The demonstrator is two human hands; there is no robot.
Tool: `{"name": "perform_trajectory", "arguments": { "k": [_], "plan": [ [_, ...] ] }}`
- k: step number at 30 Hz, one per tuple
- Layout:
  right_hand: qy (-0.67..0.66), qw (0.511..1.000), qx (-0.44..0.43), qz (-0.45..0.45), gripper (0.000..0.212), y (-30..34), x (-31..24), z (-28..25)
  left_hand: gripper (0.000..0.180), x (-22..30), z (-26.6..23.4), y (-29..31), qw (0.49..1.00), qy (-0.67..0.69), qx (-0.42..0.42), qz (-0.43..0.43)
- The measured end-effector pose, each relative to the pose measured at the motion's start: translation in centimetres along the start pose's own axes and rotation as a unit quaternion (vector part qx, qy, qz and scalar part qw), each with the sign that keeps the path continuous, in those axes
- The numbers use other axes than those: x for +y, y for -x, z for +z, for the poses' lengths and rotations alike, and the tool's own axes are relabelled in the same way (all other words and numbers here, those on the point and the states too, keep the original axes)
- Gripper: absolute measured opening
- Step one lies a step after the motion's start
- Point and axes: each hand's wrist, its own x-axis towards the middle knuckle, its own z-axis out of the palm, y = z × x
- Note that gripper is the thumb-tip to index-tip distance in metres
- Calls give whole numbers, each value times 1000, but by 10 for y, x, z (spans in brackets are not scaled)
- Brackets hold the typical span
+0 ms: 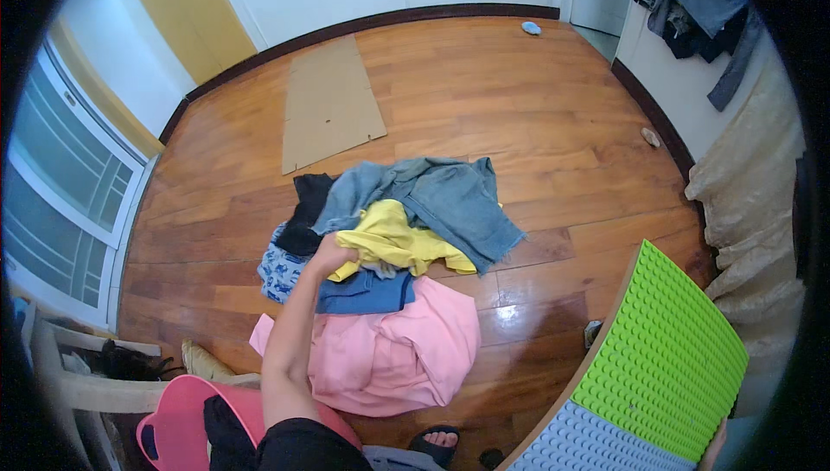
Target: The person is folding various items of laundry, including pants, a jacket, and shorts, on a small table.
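My left hand (335, 257) is closed on the edge of a yellow garment (393, 238), in the middle of a heap of clothes on the floor. Behind the yellow cloth lies faded denim with a frayed hem (454, 199). Black cloth (304, 216) and a blue patterned garment (281, 272) lie to its left. Folded blue cloth (367, 293) and a large pink garment (398, 354) are nearer to me. At the lower right, my right hand (714, 447) grips the edge of a studded building-block board (661, 359), green and light blue; most of that hand is hidden.
A flat cardboard sheet (333, 104) lies beyond the heap. A pink basket (246, 402) with dark cloth stands at the lower left, beside a pale wooden frame (112, 395). Clothes hang (705, 9) at the far right, above a beige curtain (735, 177). My sandalled foot (439, 441) shows below.
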Motion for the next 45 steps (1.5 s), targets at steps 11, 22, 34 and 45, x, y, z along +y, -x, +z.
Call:
{"name": "perform_trajectory", "arguments": {
  "k": [11, 22, 34, 45],
  "plan": [
    [-40, 999, -1, -27, 61, -72, 120, -46, 56, 133, 111, 122, 679, 40, -729, -83],
    [-27, 999, 2, -43, 57, -104, 145, -60, 51, 25, 120, 85, 672, -109, -706, -195],
    [14, 997, 25, -66, 52, -104, 100, -67, 114, -79, 4, 28, 864, -305, 184, -355],
    [-16, 998, -5, -66, 64, -69, 59, -44, 55, -126, 15, 6, 923, -253, 240, -160]
  ]
}}
